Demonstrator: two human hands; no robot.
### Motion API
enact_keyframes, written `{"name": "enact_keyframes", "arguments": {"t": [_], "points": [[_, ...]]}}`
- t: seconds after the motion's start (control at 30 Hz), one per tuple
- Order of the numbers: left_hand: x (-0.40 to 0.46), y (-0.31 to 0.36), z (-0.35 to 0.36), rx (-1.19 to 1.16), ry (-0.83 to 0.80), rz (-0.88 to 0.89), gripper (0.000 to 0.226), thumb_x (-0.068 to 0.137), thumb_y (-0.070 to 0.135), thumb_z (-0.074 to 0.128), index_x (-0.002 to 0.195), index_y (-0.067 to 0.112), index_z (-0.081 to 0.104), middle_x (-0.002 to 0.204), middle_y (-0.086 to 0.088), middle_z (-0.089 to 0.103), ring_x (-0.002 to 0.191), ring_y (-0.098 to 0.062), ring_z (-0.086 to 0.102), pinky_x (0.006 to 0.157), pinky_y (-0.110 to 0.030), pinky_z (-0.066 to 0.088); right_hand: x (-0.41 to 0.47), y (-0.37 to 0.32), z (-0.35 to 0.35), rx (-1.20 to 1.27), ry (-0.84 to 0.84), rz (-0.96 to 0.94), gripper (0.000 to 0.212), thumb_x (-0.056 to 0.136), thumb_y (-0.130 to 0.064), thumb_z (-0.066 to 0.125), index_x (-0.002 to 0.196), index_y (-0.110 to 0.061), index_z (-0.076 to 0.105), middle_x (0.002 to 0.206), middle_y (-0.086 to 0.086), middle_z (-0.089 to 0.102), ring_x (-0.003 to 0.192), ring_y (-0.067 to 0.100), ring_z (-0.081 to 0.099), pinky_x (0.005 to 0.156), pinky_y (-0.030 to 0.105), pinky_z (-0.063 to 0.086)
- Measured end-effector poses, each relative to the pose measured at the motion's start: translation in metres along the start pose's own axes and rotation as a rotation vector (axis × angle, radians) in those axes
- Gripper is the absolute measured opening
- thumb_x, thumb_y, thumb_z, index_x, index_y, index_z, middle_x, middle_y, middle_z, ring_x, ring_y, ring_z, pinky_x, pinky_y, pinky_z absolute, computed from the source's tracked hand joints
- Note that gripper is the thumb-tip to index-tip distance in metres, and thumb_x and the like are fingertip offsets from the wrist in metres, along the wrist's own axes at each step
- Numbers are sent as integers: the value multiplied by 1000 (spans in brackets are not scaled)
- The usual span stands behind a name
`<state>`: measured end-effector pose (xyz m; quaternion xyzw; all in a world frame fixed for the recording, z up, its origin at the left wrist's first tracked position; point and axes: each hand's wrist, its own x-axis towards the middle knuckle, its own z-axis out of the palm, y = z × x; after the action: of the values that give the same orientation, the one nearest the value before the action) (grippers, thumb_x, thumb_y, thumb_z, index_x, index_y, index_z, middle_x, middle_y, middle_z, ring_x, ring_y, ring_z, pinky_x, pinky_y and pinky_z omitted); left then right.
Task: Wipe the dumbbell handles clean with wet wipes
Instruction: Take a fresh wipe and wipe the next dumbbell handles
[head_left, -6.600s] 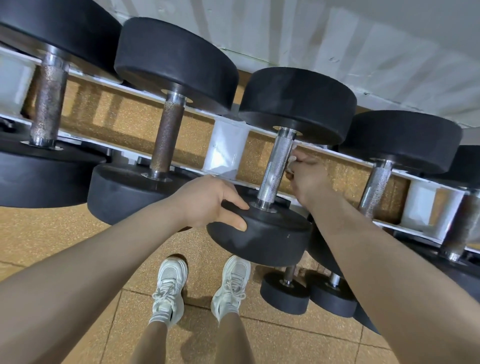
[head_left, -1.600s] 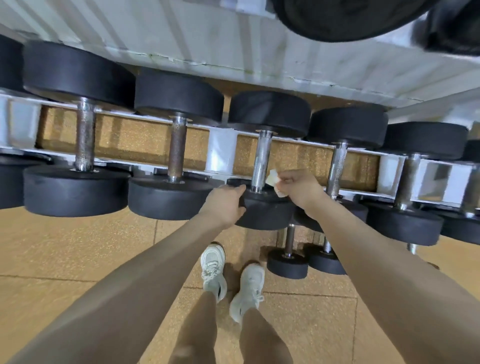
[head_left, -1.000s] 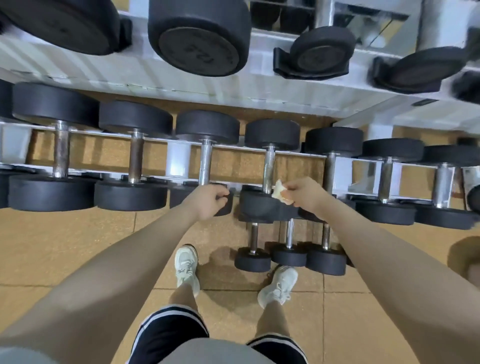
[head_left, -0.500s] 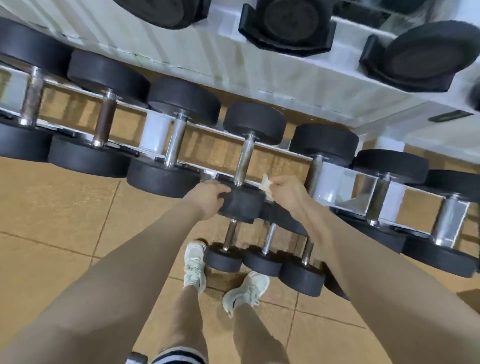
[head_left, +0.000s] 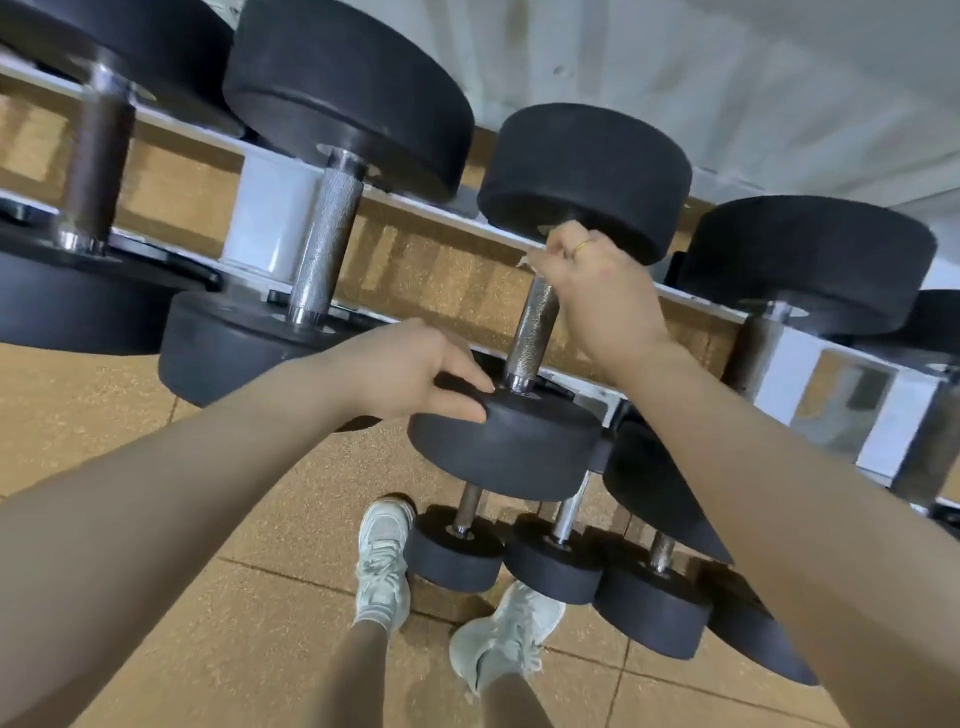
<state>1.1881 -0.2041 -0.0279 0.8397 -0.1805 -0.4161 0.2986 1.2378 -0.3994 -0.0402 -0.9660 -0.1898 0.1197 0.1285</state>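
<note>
Black-ended dumbbell (head_left: 550, 312) on the rack, knurled steel handle (head_left: 532, 332), white wipe (head_left: 525, 258) at its top.

— How's the light?
— Bright and even from above; soft shadows under the shoes (head_left: 384, 561) and small glints on the chrome handles (head_left: 326, 244).
— Sharp?
— Slightly motion-smeared at left; wide-angle bending at the edges.
</note>
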Motion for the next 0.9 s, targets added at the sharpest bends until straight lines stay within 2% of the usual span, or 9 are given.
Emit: {"name": "enact_keyframes", "arguments": {"t": [0.17, 0.27, 0.33, 0.37, 0.43, 0.5, 0.7, 0.83, 0.9], "points": [[2, -5, -1, -24, -13, -2, 34, 82, 39, 63, 115, 30, 65, 115, 14, 58, 113, -11, 51, 101, -28, 36, -13, 0, 8, 1, -133, -27, 22, 100, -21, 34, 111, -12, 50, 109, 12, 55, 93, 32, 54, 78, 42, 46], [1, -4, -3, -3, -17, 11, 34, 83, 40, 63, 115, 31, 65, 122, 11, 58, 111, -9, 52, 98, -28, 38, -34, -3, 16, -91, -257, -216, 21, 101, -35, 30, 98, -17, 42, 91, 6, 54, 68, 15, 50, 77, 42, 46], [2, -4, -3, 8, -17, 14, 34, 82, 43, 62, 115, 32, 65, 122, 13, 58, 111, -8, 53, 97, -29, 39, -34, 1, 17, -108, -267, -196, 17, 99, -35, 36, 97, -19, 42, 85, 2, 53, 62, 12, 49, 75, 46, 48], [3, -5, -3, 10, -18, 15, 35, 82, 44, 62, 115, 33, 64, 122, 13, 58, 111, -9, 52, 97, -30, 39, -30, 2, 15, -54, -268, -110, 10, 98, -29, 41, 102, -21, 46, 91, 3, 54, 67, 18, 54, 71, 44, 49], [5, -9, -2, 19, -25, 17, 36, 81, 46, 61, 115, 35, 63, 123, 15, 57, 113, -10, 50, 98, -30, 38, -15, 2, 9, -31, -171, -23, 28, 95, -10, 44, 121, -17, 48, 114, 7, 50, 88, 28, 56, 73, 42, 49], [7, -11, -1, 28, -26, 25, 37, 80, 48, 61, 115, 37, 63, 122, 16, 56, 113, -10, 50, 97, -29, 38, 0, 3, 2, 4, -97, 29, 32, 96, -9, 36, 126, -9, 48, 120, 12, 48, 98, 31, 51, 80, 44, 45], [11, -16, 0, 3, -4, 29, 36, 77, 50, 62, 111, 39, 65, 115, 20, 58, 108, -10, 53, 94, -31, 40, -3, -2, 21, -2, -45, 121, 35, 89, 0, 47, 124, -6, 54, 120, 12, 46, 95, 31, 53, 79, 38, 48], [10, -15, -1, 9, -37, 30, 37, 77, 52, 61, 112, 40, 64, 117, 20, 58, 111, -12, 51, 96, -34, 40, -30, -6, 29, 54, -265, -138, 33, 94, -5, 39, 121, -2, 57, 112, 19, 49, 98, 32, 49, 75, 24, 29], [9, -13, -2, 11, -34, 27, 37, 78, 51, 61, 113, 39, 64, 118, 20, 58, 111, -11, 51, 96, -34, 39, -37, -2, 29, 79, -366, -241, 29, 98, -13, 40, 114, -5, 63, 99, 15, 50, 85, 25, 49, 71, 21, 26]]}}
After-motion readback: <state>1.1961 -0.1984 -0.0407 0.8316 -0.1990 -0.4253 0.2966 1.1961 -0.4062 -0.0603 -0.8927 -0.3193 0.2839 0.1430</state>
